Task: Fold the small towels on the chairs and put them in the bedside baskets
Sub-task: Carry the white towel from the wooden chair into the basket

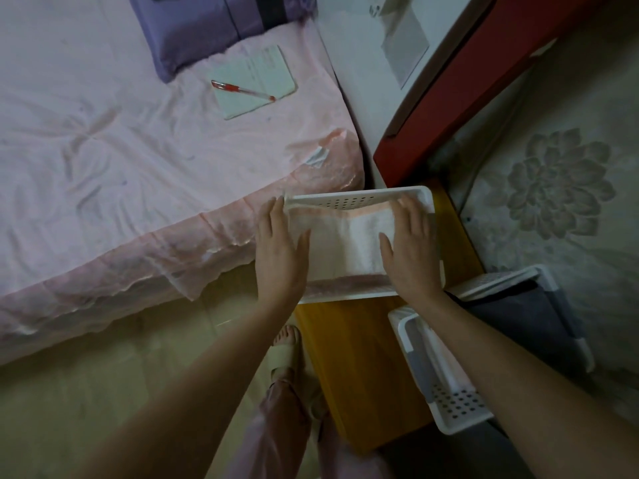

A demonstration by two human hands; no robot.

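Both hands lie flat with fingers straight: the left hand (281,247) presses down at the left end of a folded white towel (349,247), the right hand (411,250) at its right end, neither grip curled around anything. The towel sits inside a white perforated basket (356,197) that rests on a yellow wooden tabletop (363,357) beside the bed. The towel's long axis runs left to right between the two palms, parallel to the basket's far perforated wall, and a pinkish band shows along its near and far edges. It lies directly under and between the hands, neither hand clearly nearer, so I judge that this one is as good as placed, and the hands need only lift straight up.

Nearer the person, a second white basket (446,385) stands at the tabletop's right edge, just beside a third one holding a dark grey cloth (518,319). A sandalled foot (287,350) shows on the floor below the left forearm.

Farther off, the bed carries a pink sheet (121,150), with a notebook (254,83) and a red pen (242,89) lying across it, and a purple pillow (207,25) beyond.
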